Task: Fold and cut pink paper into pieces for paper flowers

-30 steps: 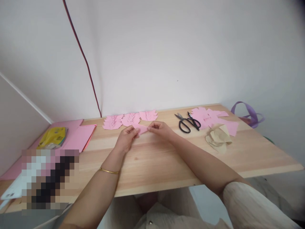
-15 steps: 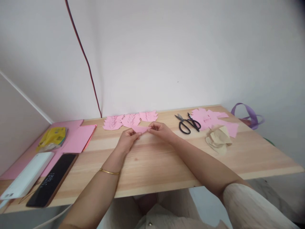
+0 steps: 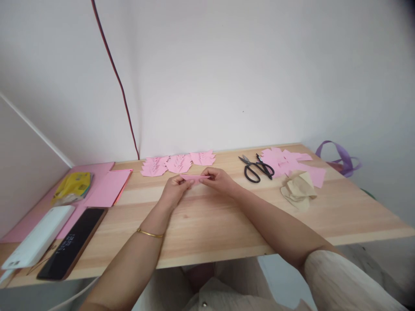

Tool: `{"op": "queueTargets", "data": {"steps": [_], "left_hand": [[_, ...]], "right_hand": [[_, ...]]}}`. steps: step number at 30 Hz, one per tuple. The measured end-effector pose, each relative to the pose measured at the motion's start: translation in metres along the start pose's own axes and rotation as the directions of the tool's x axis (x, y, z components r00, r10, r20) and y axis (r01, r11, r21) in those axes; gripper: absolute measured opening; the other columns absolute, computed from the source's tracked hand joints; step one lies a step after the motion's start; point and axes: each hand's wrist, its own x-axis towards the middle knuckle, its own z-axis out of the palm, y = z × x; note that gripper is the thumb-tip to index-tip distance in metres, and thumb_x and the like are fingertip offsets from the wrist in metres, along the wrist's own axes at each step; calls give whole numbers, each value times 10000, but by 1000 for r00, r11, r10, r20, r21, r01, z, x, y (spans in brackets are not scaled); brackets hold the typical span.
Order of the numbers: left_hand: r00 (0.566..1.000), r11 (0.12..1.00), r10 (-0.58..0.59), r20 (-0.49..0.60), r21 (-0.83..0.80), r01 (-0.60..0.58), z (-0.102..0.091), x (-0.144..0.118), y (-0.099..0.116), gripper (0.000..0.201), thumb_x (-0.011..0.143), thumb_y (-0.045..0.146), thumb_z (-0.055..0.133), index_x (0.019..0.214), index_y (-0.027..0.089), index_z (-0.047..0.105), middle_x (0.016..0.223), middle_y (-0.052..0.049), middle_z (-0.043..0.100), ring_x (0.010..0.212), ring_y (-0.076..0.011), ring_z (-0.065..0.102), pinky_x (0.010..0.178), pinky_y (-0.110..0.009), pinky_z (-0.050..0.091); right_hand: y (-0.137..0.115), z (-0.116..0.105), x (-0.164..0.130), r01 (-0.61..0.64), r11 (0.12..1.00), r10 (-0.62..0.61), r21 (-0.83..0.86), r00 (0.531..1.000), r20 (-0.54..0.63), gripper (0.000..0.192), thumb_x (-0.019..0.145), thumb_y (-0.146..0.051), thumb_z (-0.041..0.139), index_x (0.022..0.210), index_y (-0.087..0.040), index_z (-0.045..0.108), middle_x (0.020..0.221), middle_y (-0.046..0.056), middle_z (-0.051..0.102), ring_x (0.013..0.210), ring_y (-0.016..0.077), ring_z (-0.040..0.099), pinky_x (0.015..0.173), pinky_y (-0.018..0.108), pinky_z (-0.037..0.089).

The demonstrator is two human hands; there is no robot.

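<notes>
Between my two hands is a small piece of pink paper (image 3: 195, 177), raised a little and seen nearly edge-on with what looks like a fold. My left hand (image 3: 177, 189) pinches its left end between thumb and fingers. The right end is pinched by my right hand (image 3: 218, 180). Just beyond them lie three cut pink paper shapes with jagged edges and raised slits: a left one (image 3: 154, 166), a middle one (image 3: 179, 163) and a right one (image 3: 202, 158).
Black-handled scissors (image 3: 254, 168) lie at right over a dark pen (image 3: 264, 166), beside pink paper scraps (image 3: 279, 162) and crumpled tan paper (image 3: 298, 190). At left are pink sheets (image 3: 103, 188), a yellow packet (image 3: 73, 185), a white power bank (image 3: 40, 235) and a phone (image 3: 73, 244).
The pink paper has tilted from showing a broader face to nearly edge-on. My right hand has dropped slightly, its fingers now behind the paper's right end.
</notes>
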Motion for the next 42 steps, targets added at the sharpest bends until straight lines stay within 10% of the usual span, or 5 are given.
{"op": "queueTargets", "data": {"steps": [26, 42], "left_hand": [[999, 932, -28, -30, -363, 15, 1, 0, 9, 256, 709, 387, 664, 671, 150, 576, 529, 26, 515, 510, -83, 471, 550, -227, 391], [999, 997, -39, -5, -72, 38, 3, -3, 5, 251, 647, 316, 696, 580, 158, 513, 492, 42, 493, 486, -76, 412, 520, -215, 291]], "right_hand": [[1, -4, -1, -134, 989, 135, 62, 991, -2, 314, 733, -475, 615, 745, -164, 573, 646, -21, 495, 580, 97, 424, 558, 233, 325], [7, -1, 0, -154, 987, 154, 39, 988, 3, 305, 737, -464, 620, 758, -166, 561, 662, -26, 505, 578, 87, 429, 553, 224, 341]]}}
